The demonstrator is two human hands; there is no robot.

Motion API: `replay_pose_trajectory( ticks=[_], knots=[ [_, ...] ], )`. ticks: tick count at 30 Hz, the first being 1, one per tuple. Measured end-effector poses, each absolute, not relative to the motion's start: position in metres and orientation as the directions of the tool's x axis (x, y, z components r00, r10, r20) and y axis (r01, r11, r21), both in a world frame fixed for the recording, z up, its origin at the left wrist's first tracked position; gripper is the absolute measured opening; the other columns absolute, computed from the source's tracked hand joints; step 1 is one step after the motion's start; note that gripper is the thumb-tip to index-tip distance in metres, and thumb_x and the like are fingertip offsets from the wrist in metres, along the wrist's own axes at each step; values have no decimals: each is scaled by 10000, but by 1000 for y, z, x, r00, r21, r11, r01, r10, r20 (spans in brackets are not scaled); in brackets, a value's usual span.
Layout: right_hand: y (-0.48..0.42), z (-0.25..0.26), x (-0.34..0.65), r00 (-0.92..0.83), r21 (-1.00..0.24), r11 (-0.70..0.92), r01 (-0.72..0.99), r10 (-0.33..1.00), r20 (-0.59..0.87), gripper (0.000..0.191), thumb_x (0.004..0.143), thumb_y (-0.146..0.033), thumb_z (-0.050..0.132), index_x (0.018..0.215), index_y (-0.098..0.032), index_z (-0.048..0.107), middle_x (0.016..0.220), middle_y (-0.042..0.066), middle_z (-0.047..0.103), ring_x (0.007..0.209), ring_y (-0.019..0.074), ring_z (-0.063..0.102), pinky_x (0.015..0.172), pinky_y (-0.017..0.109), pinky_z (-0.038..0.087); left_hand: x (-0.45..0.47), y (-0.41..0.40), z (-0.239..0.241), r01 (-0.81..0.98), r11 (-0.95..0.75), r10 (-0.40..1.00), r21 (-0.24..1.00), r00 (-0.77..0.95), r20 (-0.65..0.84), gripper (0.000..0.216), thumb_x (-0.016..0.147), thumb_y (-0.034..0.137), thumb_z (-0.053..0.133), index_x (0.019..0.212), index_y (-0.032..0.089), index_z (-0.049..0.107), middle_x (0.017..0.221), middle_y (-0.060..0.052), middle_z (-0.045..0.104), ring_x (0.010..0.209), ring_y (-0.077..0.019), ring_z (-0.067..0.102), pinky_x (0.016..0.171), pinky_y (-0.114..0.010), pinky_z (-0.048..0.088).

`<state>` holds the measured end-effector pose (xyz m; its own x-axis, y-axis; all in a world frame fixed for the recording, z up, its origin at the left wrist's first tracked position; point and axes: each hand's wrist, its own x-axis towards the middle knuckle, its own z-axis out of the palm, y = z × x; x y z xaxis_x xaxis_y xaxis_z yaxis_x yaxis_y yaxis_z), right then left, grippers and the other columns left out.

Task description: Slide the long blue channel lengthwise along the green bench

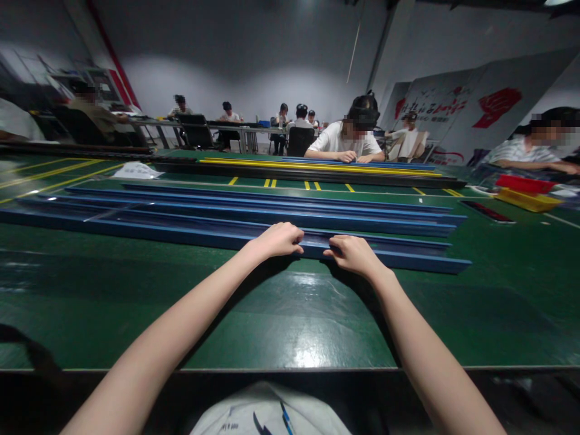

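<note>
Several long blue strips [254, 208] lie side by side across the green table [290, 314], running left to right. My left hand [277, 240] rests on the nearest blue strip [421, 261] with its fingers curled over the strip's near edge. My right hand [351, 252] sits a short way to its right on the same strip, fingers also curled and pinching its edge. Both forearms reach in from the bottom of the view.
Yellow and blue strips [317, 165] lie further back in front of a seated person in a white shirt [347, 142]. A red tray [525, 183] and a yellow tray [528, 200] stand at the right near another person. More people sit at far tables.
</note>
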<state>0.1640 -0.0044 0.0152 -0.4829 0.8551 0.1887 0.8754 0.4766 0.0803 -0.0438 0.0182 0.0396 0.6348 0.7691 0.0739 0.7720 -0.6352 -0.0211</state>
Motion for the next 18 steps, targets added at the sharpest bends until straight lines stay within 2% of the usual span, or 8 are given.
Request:
replay_pose_trajectory(
  ticks=[11, 18],
  knots=[
    [-3, 20, 166, -496, 79, 490, 868, 850, 176, 250, 827, -353, 445, 701, -185, 581, 806, 53, 661, 708, 159, 589, 542, 252, 235, -48, 18, 42, 759, -651, 757, -33, 652, 46, 208, 765, 399, 580, 808, 196, 598, 859, -29, 652, 782, -181, 593, 544, -217, 338],
    [-6, 25, 174, -473, 79, 466, 881, 870, 139, 277, 832, -369, 425, 713, -191, 600, 795, 67, 665, 734, 169, 590, 560, 244, 257, -45, 15, 45, 753, -658, 753, 5, 657, 42, 188, 747, 371, 603, 815, 196, 589, 865, -20, 638, 773, -167, 577, 549, -211, 329]
  ],
)
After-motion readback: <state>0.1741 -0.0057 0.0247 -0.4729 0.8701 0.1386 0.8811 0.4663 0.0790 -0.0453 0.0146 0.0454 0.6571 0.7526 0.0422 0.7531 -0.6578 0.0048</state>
